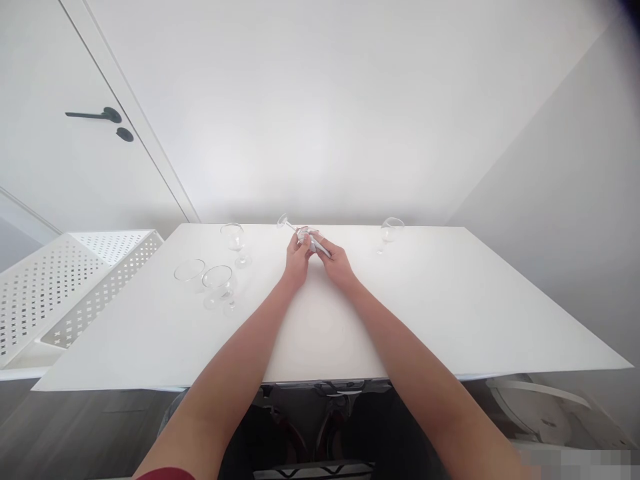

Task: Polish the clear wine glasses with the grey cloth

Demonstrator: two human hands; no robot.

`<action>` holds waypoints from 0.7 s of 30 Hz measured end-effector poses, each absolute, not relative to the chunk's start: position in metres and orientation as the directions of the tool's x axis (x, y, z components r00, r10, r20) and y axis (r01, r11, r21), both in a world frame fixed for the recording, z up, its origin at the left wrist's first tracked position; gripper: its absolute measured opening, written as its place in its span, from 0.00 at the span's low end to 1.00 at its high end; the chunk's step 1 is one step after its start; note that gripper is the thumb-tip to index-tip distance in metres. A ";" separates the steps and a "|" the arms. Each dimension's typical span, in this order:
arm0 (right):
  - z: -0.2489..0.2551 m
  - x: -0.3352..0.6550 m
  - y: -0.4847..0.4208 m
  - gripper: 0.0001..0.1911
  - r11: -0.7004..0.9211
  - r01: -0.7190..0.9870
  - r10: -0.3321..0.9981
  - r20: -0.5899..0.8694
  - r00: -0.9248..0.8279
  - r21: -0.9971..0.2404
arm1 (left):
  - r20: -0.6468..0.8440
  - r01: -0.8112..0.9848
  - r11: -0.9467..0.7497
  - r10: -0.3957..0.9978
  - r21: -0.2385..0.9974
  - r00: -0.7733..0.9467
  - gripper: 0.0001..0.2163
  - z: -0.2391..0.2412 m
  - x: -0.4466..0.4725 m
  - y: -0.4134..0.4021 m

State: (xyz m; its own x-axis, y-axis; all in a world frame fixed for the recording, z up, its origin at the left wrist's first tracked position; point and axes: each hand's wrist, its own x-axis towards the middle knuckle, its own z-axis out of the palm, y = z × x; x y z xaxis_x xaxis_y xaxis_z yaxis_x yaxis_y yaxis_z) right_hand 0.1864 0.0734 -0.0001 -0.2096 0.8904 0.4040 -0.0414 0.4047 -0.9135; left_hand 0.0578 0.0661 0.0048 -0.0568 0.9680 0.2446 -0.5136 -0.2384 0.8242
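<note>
Over the far middle of the white table (pixel 330 333), my left hand (pixel 298 259) is closed around the bowl of a clear stemmed glass (pixel 283 221). The glass is tilted, its foot pointing up and away to the left. My right hand (pixel 337 263) meets it at the bowl, fingers closed on a whitish piece (pixel 321 247) that looks like a folded cloth. Fingers hide much of the bowl and the cloth. To the left stand several clear stemmed glasses, among them a far one (pixel 233 239) and a nearer one (pixel 217 279).
Another stemmed glass (pixel 392 231) stands at the table's far right, near the wall. A white perforated rack (pixel 75 287) is beside the table's left edge. Beyond it is a door with a dark handle (pixel 100 115). A pale round-topped object (pixel 535 413) sits below the right front edge.
</note>
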 end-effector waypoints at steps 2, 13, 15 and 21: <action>0.000 0.185 0.073 0.16 0.312 -0.101 0.919 0.328 -0.219 -0.945 | 0.225 -0.518 -0.214 0.973 0.828 -0.042 0.19 0.005 0.057 0.066; 0.004 0.184 0.074 0.15 0.167 -0.312 0.958 0.228 -0.172 -0.935 | 0.241 -0.484 -0.246 0.968 0.839 -0.074 0.25 0.007 0.057 0.065; 0.006 0.184 0.072 0.15 0.309 -0.165 0.939 0.328 -0.107 -0.937 | 0.253 -0.458 -0.260 0.964 0.850 -0.077 0.22 0.005 0.056 0.066; 0.002 0.186 0.076 0.15 0.051 -0.384 0.976 0.128 -0.177 -0.922 | 0.285 -0.409 -0.290 0.956 0.865 -0.076 0.19 -0.003 0.056 0.071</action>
State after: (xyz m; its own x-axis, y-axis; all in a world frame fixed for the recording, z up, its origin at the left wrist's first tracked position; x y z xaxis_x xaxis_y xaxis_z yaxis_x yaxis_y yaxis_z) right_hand 0.1862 0.0760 0.0020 -0.1772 0.9759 0.1277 -0.3845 0.0508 -0.9217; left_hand 0.0564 0.0711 -0.0029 -0.0758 0.9557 0.2846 -0.4089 -0.2901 0.8653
